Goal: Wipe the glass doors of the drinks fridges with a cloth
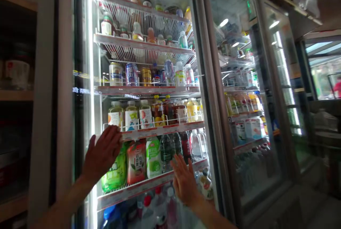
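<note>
Your left hand (104, 147) hides top of leftmost green bottle (115, 174). Below-right of it: bottles (160, 209) cut off at bottom edge. Above-left: jar (18, 70) label blurred.

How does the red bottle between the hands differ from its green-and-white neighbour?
The red bottle looks broader; the green-and-white bottle looks slimmer. The red bottle is mostly red, while the green-and-white bottle mixes light green with white. Both stand upright on the same shelf.

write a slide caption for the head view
Left hand and right hand, both open, before a lit fridge stocked with bottles and cans.
</note>
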{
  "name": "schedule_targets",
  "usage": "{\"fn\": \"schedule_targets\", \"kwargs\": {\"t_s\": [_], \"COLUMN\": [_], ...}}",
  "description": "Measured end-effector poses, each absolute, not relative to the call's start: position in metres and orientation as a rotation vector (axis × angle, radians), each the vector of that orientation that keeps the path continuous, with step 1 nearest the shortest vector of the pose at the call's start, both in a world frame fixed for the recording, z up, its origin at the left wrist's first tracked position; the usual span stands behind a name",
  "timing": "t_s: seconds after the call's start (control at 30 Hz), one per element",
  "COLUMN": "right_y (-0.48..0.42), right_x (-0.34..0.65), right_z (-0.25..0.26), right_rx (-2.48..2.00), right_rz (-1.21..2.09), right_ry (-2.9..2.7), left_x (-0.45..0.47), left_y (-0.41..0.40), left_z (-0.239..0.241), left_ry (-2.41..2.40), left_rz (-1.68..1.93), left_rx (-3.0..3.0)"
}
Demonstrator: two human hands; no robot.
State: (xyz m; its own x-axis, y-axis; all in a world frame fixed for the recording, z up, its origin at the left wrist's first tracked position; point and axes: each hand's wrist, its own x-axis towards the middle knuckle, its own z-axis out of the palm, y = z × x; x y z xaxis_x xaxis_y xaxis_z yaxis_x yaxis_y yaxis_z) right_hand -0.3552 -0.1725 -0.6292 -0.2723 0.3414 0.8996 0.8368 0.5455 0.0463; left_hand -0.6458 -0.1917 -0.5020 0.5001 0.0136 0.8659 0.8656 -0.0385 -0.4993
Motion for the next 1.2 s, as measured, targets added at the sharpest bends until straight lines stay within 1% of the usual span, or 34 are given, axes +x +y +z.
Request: {"fn": "schedule_targets", "kwargs": {"t_s": [0.03, 0.07, 0.17, 0.23, 0.3, 0.37, 0.43, 0.47, 0.57, 0.63, 0.67, 0.77, 0.83, 0.87, 0.93, 1.0, 1.03, 1.13, 1.2], "right_y": [-0.172, -0.171, -0.171, -0.17, -0.169, -0.169, -0.171, -0.172, -0.18, -0.185, -0.187, -0.189, -0.189, -0.189, -0.19, -0.191, -0.191, -0.19, -0.188], "right_x": [-0.354, -0.354, -0.355, -0.354, -0.352, -0.349, -0.348, -0.348, -0.349, -0.348, -0.347, -0.344, -0.343, -0.343, -0.343, -0.343, -0.343, -0.344, -0.348], "right_z": [-0.629, -0.629, -0.632, -0.634, -0.635, -0.636, -0.637, -0.637, -0.639, -0.642, -0.643, -0.648, -0.649, -0.649, -0.649, -0.648, -0.646, -0.64, -0.635], "right_rx": [-0.978, -0.989, -1.023, -1.036, -1.032, -1.03, -1.039, -1.048, -1.07, -1.069, -1.065, -1.074, -1.084, -1.083, -1.068, -1.048, -1.041, -1.028, -0.999], "right_rz": [-0.659, -0.653, -0.648, -0.659, -0.671, -0.668, -0.653, -0.643, -0.601, -0.582, -0.58, -0.592, -0.604, -0.61, -0.621, -0.636, -0.645, -0.684, -0.72], "right_ry": [-1.853, -1.856, -1.853, -1.874, -1.91, -1.928, -1.929, -1.931, -1.972, -2.029, -2.058, -2.089, -2.073, -2.064, -2.063, -2.074, -2.075, -2.029, -1.989], "left_x": [-0.642, -0.636, -0.62, -0.621, -0.63, -0.638, -0.639, -0.637, -0.63, -0.634, -0.639, -0.652, -0.651, -0.648, -0.64, -0.636, -0.637, -0.646, -0.65], "left_y": [-0.191, -0.192, -0.195, -0.197, -0.198, -0.199, -0.199, -0.199, -0.203, -0.205, -0.205, -0.202, -0.201, -0.201, -0.203, -0.205, -0.205, -0.205, -0.204], "left_z": [-0.507, -0.518, -0.556, -0.559, -0.54, -0.52, -0.518, -0.525, -0.555, -0.561, -0.557, -0.541, -0.546, -0.554, -0.569, -0.571, -0.565, -0.536, -0.529], "left_ry": [-0.816, -0.751, -0.387, -0.285, -0.375, -0.58, -0.69, -0.662, -0.354, -0.275, -0.329, -0.632, -0.693, -0.634, -0.398, -0.244, -0.277, -0.649, -0.765], "left_rz": [-0.836, -0.771, -0.429, -0.333, -0.424, -0.616, -0.72, -0.69, -0.345, -0.229, -0.262, -0.539, -0.629, -0.585, -0.371, -0.242, -0.276, -0.608, -0.701], "left_rx": [-1.461, -1.528, -1.801, -1.856, -1.78, -1.598, -1.504, -1.55, -1.857, -1.924, -1.895, -1.668, -1.617, -1.666, -1.819, -1.886, -1.872, -1.657, -1.559]}}
